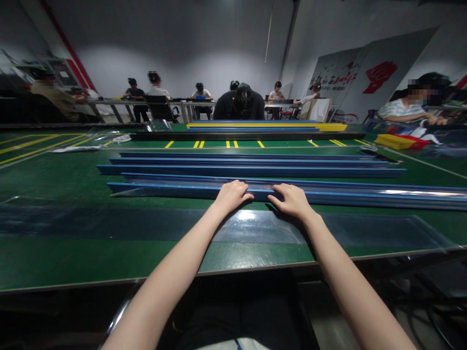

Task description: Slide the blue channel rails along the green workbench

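Observation:
A long blue channel strip (175,190) lies across the green table in front of me, with raised edges along its length. My left hand (232,195) is closed over its near edge, fingers over the top and thumb on the near side. A short way to the right, my right hand (292,199) grips the same edge in a similar way, its thumb pointing inward. The fingertips of both hands are partly hidden behind the edge. Under my forearms lies a long clear plastic sleeve (255,231), flat along the table's front.
Behind the channel lie several more blue strips (248,171), then a black strip (248,136) and a yellow strip (328,128). A yellow tray (396,141) stands at the right. The green tabletop (73,182) carries yellow marks. Other people sit at the far side.

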Demonstrator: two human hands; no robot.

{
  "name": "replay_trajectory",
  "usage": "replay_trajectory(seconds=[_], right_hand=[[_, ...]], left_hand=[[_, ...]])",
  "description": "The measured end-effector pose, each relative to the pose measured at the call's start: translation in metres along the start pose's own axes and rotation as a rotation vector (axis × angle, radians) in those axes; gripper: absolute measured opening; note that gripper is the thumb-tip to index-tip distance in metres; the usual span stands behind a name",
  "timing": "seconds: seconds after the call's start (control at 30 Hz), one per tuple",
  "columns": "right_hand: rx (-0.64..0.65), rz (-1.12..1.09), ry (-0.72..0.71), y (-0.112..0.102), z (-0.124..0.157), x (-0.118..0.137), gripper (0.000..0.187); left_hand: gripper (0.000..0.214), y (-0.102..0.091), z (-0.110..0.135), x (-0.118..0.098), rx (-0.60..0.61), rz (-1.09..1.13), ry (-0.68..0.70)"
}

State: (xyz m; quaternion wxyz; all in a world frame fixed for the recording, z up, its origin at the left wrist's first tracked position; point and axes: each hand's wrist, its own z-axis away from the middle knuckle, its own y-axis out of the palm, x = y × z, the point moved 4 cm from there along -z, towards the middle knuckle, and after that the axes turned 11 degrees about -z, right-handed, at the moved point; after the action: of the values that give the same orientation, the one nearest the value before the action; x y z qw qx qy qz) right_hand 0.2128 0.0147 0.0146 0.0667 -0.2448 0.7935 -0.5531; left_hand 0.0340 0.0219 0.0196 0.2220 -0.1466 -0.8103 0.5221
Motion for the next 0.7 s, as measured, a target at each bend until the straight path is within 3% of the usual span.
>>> replay_trajectory(seconds=[0.7], right_hand=[[0.009,-0.077,-0.024,-0.0005,-0.0009,0.0019,0.035]], left_hand=[[0.030,0.0015,0.0004,0.0004,-0.016,-0.002,0.001]])
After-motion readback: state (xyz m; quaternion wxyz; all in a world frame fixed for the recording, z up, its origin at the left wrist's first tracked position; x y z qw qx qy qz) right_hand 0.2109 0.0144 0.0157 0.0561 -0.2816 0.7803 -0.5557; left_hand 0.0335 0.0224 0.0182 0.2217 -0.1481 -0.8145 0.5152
